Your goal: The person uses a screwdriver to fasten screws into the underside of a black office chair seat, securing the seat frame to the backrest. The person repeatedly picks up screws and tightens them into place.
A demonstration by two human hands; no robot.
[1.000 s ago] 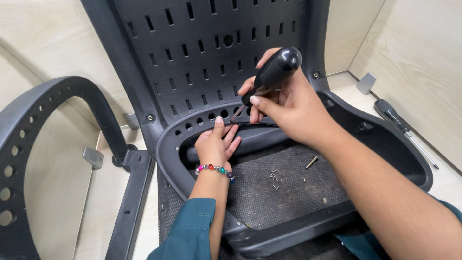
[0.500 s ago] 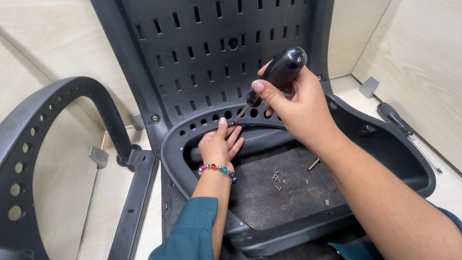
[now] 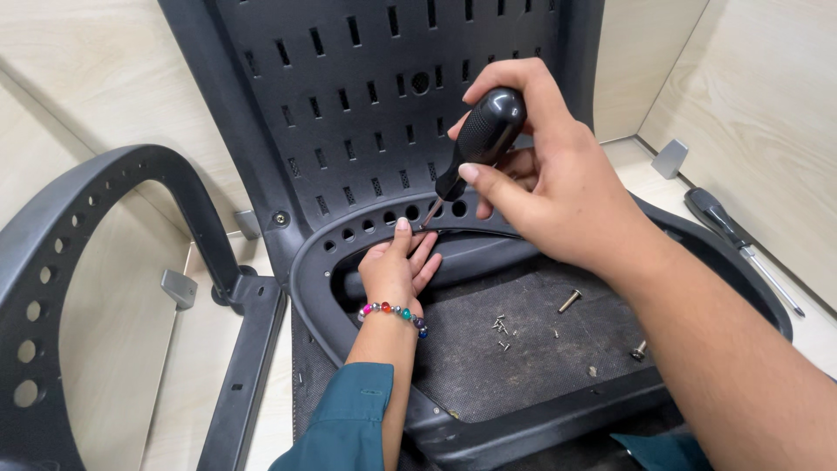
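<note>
A: Screwdriver [image 3: 482, 139] — where was it?

B: Above centre, toward one o'clock, held tilted with its black handle up and the thin shaft running down toward seven o'clock. The tip met the row of round holes on the curved rim of the black chair frame [image 3: 305, 253].

A: And the grip on it?

B: The right hand [image 3: 558, 201] came in from five o'clock, forearm crossing the lower right corner. Its grip was closed round the handle: fingers curled over the top, thumb pressed along the near side.

A: The other hand?

B: The left hand [image 3: 397, 270] reached up from six o'clock in a teal sleeve [image 3: 349, 419], with a coloured bead bracelet [image 3: 392, 311] at the wrist. It lay flat inside the frame opening, fingers straight and pointing to twelve, fingertips just under the driver's tip. It gripped nothing; the palm rested open on the inner bar.

A: Anything nearby?

B: Loose screws [image 3: 501, 324] and a longer bolt [image 3: 569, 301] lay on the dark pad at four o'clock of the left hand. A second screwdriver [image 3: 724, 222] lay on the floor at three o'clock.
</note>
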